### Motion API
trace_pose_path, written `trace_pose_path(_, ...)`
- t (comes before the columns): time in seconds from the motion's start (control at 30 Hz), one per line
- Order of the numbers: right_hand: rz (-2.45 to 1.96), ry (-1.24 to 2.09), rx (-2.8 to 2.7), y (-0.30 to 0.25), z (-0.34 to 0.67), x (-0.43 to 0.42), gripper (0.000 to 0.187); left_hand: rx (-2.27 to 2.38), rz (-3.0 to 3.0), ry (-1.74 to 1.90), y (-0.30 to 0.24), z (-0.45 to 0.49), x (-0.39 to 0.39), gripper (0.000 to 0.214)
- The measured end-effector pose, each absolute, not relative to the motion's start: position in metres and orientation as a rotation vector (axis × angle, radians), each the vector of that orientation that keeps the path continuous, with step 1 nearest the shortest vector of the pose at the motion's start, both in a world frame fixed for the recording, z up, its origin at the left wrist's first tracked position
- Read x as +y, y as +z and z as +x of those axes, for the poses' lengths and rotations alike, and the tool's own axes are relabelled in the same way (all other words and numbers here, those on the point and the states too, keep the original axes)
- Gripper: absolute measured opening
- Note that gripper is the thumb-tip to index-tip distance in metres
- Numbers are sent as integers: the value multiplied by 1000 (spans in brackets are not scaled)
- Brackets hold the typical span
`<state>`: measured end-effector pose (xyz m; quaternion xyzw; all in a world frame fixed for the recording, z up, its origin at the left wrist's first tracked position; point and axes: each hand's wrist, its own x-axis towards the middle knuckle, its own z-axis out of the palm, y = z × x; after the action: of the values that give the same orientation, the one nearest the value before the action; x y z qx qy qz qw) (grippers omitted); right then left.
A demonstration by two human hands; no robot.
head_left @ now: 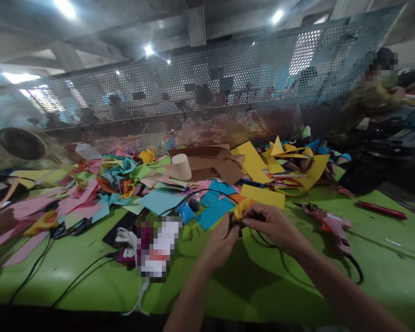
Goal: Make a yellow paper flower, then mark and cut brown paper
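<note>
Both hands meet over the green table around a small folded piece of yellow paper (241, 208). My left hand (224, 234) has its fingers closed on the paper's lower left side. From the right, my right hand (268, 222) pinches the same piece between thumb and fingers. Parts of the paper are hidden behind the fingers. Just behind the hands lie blue paper (212, 203) and a flat yellow sheet (263, 196). To the right of my right hand, a pink hot glue gun (328, 223) rests on the table with its cord trailing toward me.
Coloured paper scraps (117, 173) heap along the back left. Brown paper (207, 161) and a cream paper roll (181, 167) lie mid-back. A phone (161, 249) with cables sits left of my hands. A red pen (382, 210) lies right. Another person (373, 101) sits beyond, behind a perforated partition's (200, 97) end.
</note>
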<state>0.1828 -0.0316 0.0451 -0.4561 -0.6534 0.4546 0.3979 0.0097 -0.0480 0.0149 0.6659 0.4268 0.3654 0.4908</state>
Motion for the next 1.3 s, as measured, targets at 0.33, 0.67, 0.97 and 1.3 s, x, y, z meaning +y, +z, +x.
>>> trace_pose_path(0.33, -1180, 1105, -1685, 43, 181, -32, 17, 1038, 1597, 942, 13, 12, -47, 10)
trace_pose_path(0.67, -1180, 1121, -1699, 46, 182, -32, 18, 1033, 1592, 963, 11, 14, -46, 11)
trace_pose_path(0.97, -1198, 1132, -1828, 50, 189, -31, 25, 1015, 1587, 965, 11, 13, -46, 10)
trace_pose_path(1.3, -1192, 1159, -1833, 47, 188, -28, 27, 1042, 1620, 934, 8, 13, -46, 13)
